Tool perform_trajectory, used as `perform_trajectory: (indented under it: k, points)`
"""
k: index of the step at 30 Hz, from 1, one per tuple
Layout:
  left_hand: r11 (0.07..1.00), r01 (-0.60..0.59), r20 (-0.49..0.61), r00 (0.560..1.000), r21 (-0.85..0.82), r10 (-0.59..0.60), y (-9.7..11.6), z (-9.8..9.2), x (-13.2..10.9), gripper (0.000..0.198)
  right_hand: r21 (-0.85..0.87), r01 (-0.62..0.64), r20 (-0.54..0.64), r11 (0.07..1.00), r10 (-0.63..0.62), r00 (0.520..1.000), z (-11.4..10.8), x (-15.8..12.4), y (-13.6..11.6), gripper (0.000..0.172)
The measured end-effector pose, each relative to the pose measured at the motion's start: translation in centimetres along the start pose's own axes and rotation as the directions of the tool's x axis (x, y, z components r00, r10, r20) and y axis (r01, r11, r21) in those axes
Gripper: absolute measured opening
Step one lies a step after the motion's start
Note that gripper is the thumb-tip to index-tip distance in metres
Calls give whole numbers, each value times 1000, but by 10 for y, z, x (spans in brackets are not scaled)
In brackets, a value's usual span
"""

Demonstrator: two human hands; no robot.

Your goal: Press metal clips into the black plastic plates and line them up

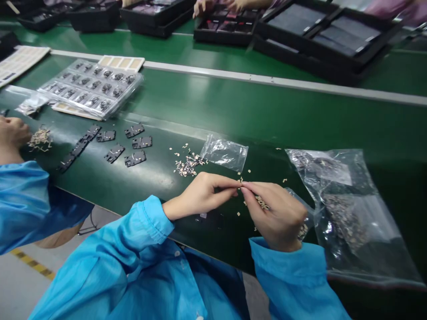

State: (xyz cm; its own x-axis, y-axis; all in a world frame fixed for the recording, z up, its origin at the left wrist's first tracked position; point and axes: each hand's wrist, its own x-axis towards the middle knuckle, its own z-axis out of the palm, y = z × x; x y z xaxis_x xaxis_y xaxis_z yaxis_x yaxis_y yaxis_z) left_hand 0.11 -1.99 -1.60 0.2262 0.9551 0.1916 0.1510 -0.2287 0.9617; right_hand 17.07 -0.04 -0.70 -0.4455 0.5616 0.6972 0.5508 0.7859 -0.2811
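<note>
My left hand and my right hand meet fingertip to fingertip just above the green table's near edge. Both are pinched on tiny tan metal parts; a clump of them lies in my right palm. A small heap of the same parts lies on the table just beyond my left hand, next to a small clear bag. A large clear bag of parts lies right of my right hand.
Several dark flat brackets lie to the left. A co-worker's hand in a blue sleeve rests by another parts heap. A clear blister tray sits behind. Black trays and another person's hands are across the table.
</note>
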Motion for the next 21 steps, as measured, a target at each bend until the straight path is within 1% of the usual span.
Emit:
perform_trajectory:
  k: [2, 4, 7, 9, 11, 14, 16, 19, 21]
  points:
    - [989, -94, -9, 995, 115, 95, -1, -1, 0, 22, 6, 2, 5, 1000, -2, 1000, -1, 0, 0, 8]
    - [967, -161, 0, 986, 199, 165, -3, -1, -1, 22, 19, -3, 3, 1000, 3, 1000, -1, 0, 0, 9]
    - [928, -249, 33, 968, 276, 250, -5, -3, -1, 24, 32, -10, -9, 999, 10, 1000, 0, 0, 0, 11]
    - [911, -280, 44, 959, 302, 280, -6, -4, 0, 24, 31, -20, -13, 999, 20, 1000, 1, 0, -1, 12]
    - [908, -282, 44, 958, 311, 282, -5, -4, 0, 21, 21, -27, -22, 999, 28, 999, 2, 0, -1, 13]
    - [919, -248, 53, 968, 306, 244, -3, -3, 0, 19, 24, -59, -28, 998, 59, 998, 1, 0, -2, 15]
    - [932, -213, 53, 977, 293, 207, 0, -3, 0, 19, 59, -117, -6, 991, 117, 993, -2, 1, -2, 17]
    - [951, -168, 35, 986, 260, 165, 2, -4, 1, 19, 108, -229, 27, 967, 228, 973, -7, 2, -1, 18]
    - [958, -146, 25, 989, 247, 145, 3, -4, 1, 19, 120, -250, 39, 961, 247, 968, -9, 3, 0, 18]
